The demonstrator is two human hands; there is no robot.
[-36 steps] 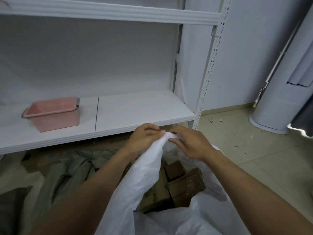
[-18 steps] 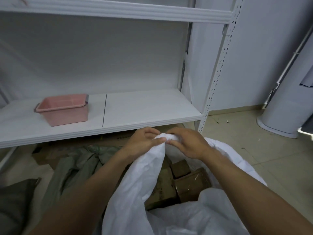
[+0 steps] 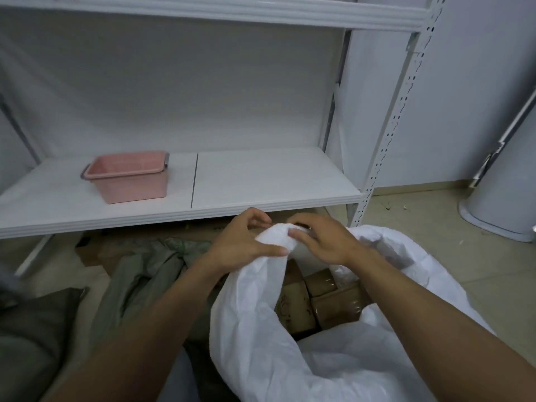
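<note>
A large white sack (image 3: 261, 338) stands open on the floor in front of me. Inside it lie several brown taped cardboard parcels (image 3: 333, 306). My left hand (image 3: 243, 245) pinches the far rim of the sack from the left. My right hand (image 3: 324, 242) grips the same bunched rim from the right. The two hands meet just below the front edge of the white shelf (image 3: 261, 181). A pink plastic basket (image 3: 130, 177) sits on that shelf, up and to the left of my hands.
Grey-green sacks (image 3: 139, 274) and flattened cardboard (image 3: 191, 233) lie on the floor under the shelf, left of the white sack. The rack's perforated upright (image 3: 388, 140) stands right of the shelf. A white cylindrical base (image 3: 501, 198) stands on the tiled floor at far right.
The view has swung to the left, so the shelf and pink basket sit further right in frame. Both hands stay on the sack's rim, with my left fingers shifted slightly.
</note>
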